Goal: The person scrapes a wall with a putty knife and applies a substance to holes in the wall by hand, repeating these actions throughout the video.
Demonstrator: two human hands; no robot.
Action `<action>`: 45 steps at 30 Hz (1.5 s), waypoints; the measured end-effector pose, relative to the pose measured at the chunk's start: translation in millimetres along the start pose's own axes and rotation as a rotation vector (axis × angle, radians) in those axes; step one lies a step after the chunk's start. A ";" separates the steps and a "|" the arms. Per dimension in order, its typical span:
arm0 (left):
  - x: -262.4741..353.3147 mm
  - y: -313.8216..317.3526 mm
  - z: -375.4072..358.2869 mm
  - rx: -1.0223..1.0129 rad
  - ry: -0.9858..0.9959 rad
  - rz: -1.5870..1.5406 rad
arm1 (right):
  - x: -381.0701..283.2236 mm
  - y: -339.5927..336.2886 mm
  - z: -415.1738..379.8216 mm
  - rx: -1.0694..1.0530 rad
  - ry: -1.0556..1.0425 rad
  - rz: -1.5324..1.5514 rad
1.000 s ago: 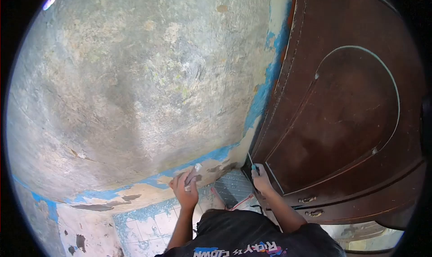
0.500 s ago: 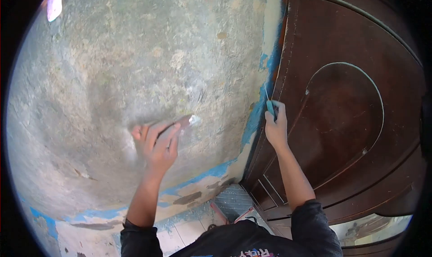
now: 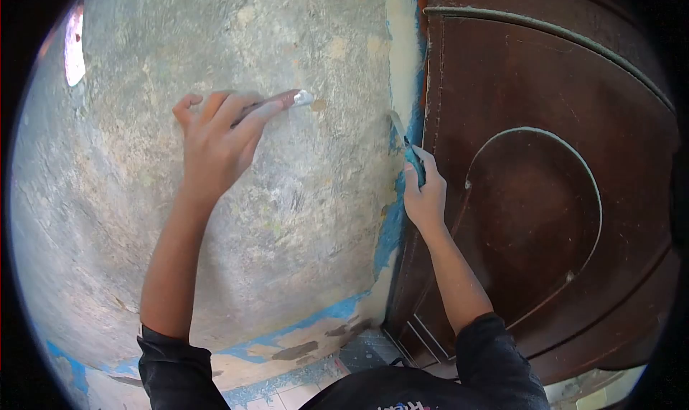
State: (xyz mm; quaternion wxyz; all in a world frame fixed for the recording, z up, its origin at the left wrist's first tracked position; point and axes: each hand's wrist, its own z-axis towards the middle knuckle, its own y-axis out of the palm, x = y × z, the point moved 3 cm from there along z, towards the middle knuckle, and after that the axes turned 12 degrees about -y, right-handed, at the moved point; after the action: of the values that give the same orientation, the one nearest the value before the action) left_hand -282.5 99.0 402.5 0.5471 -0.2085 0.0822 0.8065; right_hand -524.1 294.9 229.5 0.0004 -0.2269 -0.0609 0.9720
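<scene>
My left hand [image 3: 219, 137] is closed around a dark reddish tool with a whitish tip [image 3: 291, 100], held nearly level just in front of the grey, patchy wall [image 3: 237, 238]. Its exact kind does not show. In my right hand [image 3: 425, 191] is a scraper [image 3: 408, 149] with a teal handle, fingers wrapped round it. The scraper's narrow metal blade points up and left, its end over the pale strip of wall near the blue paint [image 3: 393, 234] beside the dark brown wooden furniture.
Dark brown wooden furniture [image 3: 531, 216] with a curved moulding stands close along the right. Low on the wall runs a strip of flaking blue paint [image 3: 337, 311]. Pale floor tiles [image 3: 294, 396] below carry bluish flakes, and a grey panel [image 3: 366, 349] lies in the corner.
My left hand has moved up the wall with its tool. My right hand has shifted slightly left, and the scraper blade now leans further left over the pale strip. The view has shifted too.
</scene>
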 end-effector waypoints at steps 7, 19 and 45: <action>-11.8 8.1 31.0 0.038 0.053 0.096 | 18.1 9.1 -14.0 0.109 -0.196 -0.081; -24.1 33.6 32.7 0.065 0.070 0.184 | 17.9 -3.0 -9.9 0.012 -0.244 -0.200; -26.7 35.6 30.1 0.010 -0.028 0.198 | -48.5 -2.2 124.6 0.070 -0.184 -0.056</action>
State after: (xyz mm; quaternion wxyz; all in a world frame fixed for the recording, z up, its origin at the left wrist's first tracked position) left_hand -314.1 73.4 437.5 0.4669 -0.1855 0.0986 0.8590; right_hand -535.7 281.0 362.0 0.0298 -0.1348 -0.0328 0.9899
